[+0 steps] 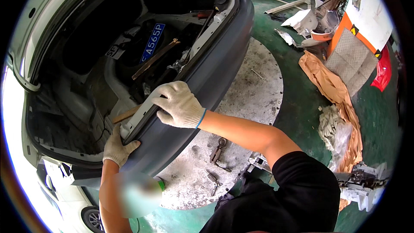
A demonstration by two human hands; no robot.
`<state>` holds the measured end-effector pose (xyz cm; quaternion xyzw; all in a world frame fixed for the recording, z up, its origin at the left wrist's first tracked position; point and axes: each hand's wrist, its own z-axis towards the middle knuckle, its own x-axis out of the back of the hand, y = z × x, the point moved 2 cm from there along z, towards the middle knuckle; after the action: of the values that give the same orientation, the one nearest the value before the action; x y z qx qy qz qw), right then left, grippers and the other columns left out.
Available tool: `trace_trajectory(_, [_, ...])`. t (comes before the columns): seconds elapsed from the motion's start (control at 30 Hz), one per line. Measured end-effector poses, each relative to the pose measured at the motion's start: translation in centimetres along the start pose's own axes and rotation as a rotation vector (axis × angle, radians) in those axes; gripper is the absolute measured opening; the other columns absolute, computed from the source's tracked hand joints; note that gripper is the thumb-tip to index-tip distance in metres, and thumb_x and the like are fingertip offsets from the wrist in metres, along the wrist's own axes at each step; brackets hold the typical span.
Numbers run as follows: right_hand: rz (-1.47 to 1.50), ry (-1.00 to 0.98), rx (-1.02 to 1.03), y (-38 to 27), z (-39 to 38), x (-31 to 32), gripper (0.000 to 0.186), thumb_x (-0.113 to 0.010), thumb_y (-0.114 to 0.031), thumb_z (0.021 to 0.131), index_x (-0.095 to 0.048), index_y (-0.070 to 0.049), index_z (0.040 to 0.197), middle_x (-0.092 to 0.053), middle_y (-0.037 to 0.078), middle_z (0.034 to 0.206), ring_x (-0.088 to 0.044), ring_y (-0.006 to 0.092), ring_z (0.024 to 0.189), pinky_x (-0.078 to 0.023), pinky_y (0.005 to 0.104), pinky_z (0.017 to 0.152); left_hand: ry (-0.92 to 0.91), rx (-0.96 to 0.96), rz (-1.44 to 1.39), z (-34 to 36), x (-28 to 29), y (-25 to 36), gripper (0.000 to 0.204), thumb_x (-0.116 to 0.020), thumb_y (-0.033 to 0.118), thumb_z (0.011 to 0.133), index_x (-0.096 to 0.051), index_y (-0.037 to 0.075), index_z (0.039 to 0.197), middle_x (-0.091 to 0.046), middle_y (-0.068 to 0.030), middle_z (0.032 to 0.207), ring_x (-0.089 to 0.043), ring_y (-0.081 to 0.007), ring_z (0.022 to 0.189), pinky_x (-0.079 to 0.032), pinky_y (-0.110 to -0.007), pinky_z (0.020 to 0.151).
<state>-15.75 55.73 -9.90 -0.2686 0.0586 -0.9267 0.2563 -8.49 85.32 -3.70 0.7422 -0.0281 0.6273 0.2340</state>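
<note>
A car's open trunk fills the upper left, with a grey-white sill along its rear edge above a dark grey bumper (pixel 220 60). My right hand (pixel 178 106), in a knitted glove, has its fingers curled on the trunk sill (pixel 141 118). My left hand (pixel 117 146), also gloved, grips the sill's lower left corner, thumb outward on the bumper. Inside the trunk lie a blue plate (pixel 151 43), a wooden strip (pixel 156 58) and dark items too shadowed to name.
A round stained metal platform (pixel 258 90) lies under the car, holding metal tools (pixel 217 151). To the right are crumpled brown paper (pixel 323 78), plastic sheeting, white scrap panels (pixel 302 21), an orange-and-white pillar (pixel 362 4) and a metal rig (pixel 362 181). A white car (pixel 79 207) stands at lower left.
</note>
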Motion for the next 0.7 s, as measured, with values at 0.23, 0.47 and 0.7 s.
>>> trace_trajectory(0.23, [-0.121,-0.239,0.034,-2.4,2.1,-1.0,0.033,-0.073,-0.043,0.093,-0.074,-0.012,0.104,-0.071,0.008,0.104,-0.064,0.0302,0.111,-0.040,0.0561,0.118,-0.003,-0.019,0.016,-1.0,0.2,-1.1,0.118,-0.093,0.057,0.075,-0.040,0.008,0.168,-0.069,-0.0281,0.143,-0.067,-0.0422,0.133,-0.051,-0.044,0.114])
trace_trajectory(0.47, [-0.169,-0.076,0.065,-2.2,1.3,-2.3,0.027,-0.068,-0.036,0.103,-0.077,-0.011,0.104,-0.075,0.007,0.107,-0.066,0.0303,0.111,-0.044,0.0526,0.116,0.166,-0.080,0.187,-2.4,0.3,0.0,0.089,-0.084,0.068,0.080,-0.061,0.009,0.142,-0.075,-0.0215,0.120,-0.070,-0.0413,0.116,-0.054,-0.050,0.101])
trace_trajectory(0.7, [-0.392,-0.132,0.031,-6.5,1.8,-5.9,0.030,-0.064,-0.033,0.105,-0.079,-0.007,0.104,-0.076,0.011,0.110,-0.067,0.0328,0.115,-0.042,0.0536,0.119,0.489,-0.230,0.065,-4.3,-0.7,-2.4,0.085,-0.086,0.061,0.077,-0.065,0.003,0.136,-0.071,-0.0171,0.129,-0.064,-0.0371,0.126,-0.044,-0.049,0.117])
